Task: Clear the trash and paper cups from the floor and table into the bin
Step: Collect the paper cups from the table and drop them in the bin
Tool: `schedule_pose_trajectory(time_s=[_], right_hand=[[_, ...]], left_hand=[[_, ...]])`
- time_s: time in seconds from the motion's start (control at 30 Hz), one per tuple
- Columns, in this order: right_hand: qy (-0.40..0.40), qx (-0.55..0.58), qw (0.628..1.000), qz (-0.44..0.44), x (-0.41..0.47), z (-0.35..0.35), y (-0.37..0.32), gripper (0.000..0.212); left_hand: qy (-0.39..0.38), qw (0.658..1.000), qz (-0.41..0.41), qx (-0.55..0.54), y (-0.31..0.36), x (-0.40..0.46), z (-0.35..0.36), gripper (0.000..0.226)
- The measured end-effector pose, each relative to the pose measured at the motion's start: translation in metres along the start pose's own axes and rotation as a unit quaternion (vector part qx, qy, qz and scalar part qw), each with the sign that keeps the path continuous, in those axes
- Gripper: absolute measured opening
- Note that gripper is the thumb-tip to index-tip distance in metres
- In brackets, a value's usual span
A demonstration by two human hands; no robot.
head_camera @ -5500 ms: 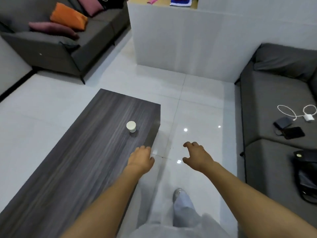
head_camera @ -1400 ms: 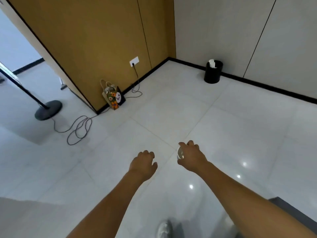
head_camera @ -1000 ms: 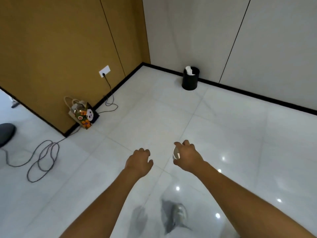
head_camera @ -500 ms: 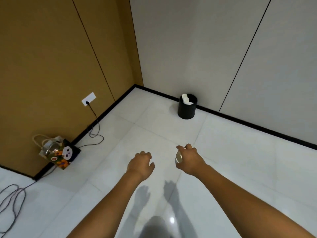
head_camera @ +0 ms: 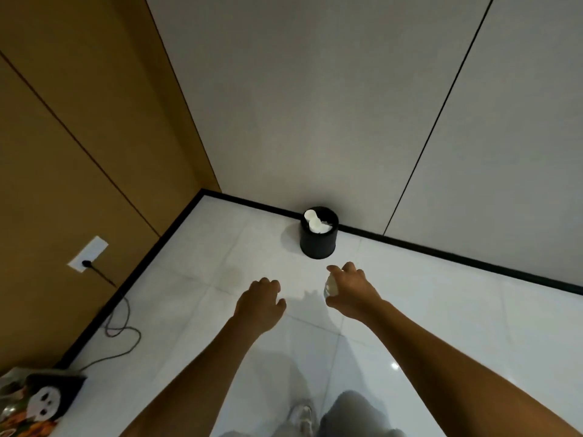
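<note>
A small black bin [head_camera: 318, 241] stands on the white tiled floor against the grey wall, near the room's corner. White paper cups [head_camera: 314, 222] stick up out of it. My right hand [head_camera: 350, 291] grips a white paper cup [head_camera: 330, 285], mostly hidden behind my fingers, in the air a short way in front of the bin. My left hand [head_camera: 260, 305] hangs beside it with loosely curled fingers and holds nothing.
A brown panelled wall runs along the left with a white socket [head_camera: 88, 258] and a dark cable [head_camera: 120, 329] trailing on the floor. A printed gift bag [head_camera: 34, 402] sits at the bottom left. Black skirting lines both walls.
I have turned from the dark table and walked toward the corner; the bin is now much closer. My right hand has taken the paper cup and carries it.
</note>
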State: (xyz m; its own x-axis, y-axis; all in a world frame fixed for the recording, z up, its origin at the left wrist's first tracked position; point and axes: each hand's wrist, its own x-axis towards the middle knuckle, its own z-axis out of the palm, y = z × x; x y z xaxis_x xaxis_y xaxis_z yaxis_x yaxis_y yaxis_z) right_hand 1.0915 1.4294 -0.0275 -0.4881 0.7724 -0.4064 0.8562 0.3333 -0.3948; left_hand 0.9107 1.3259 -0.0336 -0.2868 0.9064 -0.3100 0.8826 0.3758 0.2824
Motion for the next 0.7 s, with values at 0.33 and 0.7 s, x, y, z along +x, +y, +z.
schedule_pose_trajectory(time_s=[0.33, 0.7], right_hand=[[-0.018, -0.014, 1.0, 0.004, 0.211, -0.091, 0.053, 0.073], [-0.062, -0.07, 0.994, -0.053, 0.417, -0.171, 0.056, 0.071]], left_hand=[[-0.005, 1.0, -0.015, -0.023, 0.035, 0.224, -0.04, 0.033], [-0.028, 0.993, -0.102, -0.059, 0.04, 0.395, -0.069, 0.039]])
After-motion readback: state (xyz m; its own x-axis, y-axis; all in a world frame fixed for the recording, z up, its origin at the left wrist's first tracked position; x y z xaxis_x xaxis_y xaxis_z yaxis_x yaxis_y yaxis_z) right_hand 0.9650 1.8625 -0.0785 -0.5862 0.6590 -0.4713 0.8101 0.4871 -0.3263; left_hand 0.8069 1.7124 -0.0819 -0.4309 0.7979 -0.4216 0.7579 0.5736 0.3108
